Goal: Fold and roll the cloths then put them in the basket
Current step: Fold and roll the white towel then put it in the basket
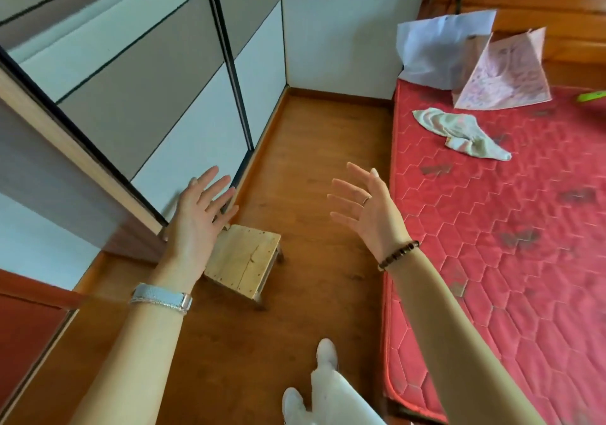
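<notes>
A crumpled pale cloth (pixel 459 131) lies on the red mattress (pixel 511 228) near its far left side. Behind it a pink patterned cloth (pixel 505 77) and a white-blue cloth (pixel 439 47) appear spread out and lifted above the far end of the mattress. My left hand (pixel 200 214) is raised over the floor with its fingers apart and nothing in it. My right hand (pixel 364 208) is also raised and spread, empty, just left of the mattress edge. No basket is in view.
A small wooden stool (pixel 246 260) stands on the wooden floor (pixel 308 149) below my left hand. Sliding wardrobe doors (pixel 147 96) line the left side. A green object (pixel 592 96) pokes in at the right edge. My feet in white shoes (pixel 324 355) are at the bottom.
</notes>
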Demonstrator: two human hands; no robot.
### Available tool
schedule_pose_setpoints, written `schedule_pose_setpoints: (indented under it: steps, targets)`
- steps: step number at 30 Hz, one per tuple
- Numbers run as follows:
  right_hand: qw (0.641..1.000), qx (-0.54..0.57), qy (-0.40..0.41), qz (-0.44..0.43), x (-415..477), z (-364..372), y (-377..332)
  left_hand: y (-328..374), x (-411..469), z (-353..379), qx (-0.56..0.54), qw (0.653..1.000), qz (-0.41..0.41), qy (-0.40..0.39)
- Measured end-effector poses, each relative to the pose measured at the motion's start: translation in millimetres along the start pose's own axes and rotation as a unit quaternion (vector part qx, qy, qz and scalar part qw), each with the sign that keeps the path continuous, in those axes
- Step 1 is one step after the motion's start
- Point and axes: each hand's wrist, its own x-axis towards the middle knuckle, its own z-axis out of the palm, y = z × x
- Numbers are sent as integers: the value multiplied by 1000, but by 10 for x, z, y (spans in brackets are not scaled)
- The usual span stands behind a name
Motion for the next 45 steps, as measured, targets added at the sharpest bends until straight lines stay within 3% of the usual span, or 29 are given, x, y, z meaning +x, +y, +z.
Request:
schedule_pose_setpoints:
  steps: [26, 45]
  targets:
    - [985, 85, 140, -46, 2021, -1597, -1108, -343, 2623, 2407, 43, 981, -41, -186]
    - [941, 150, 295, -66, 3637, -2326, -1809, -556, 4798, 3895, 57, 947, -102, -300]
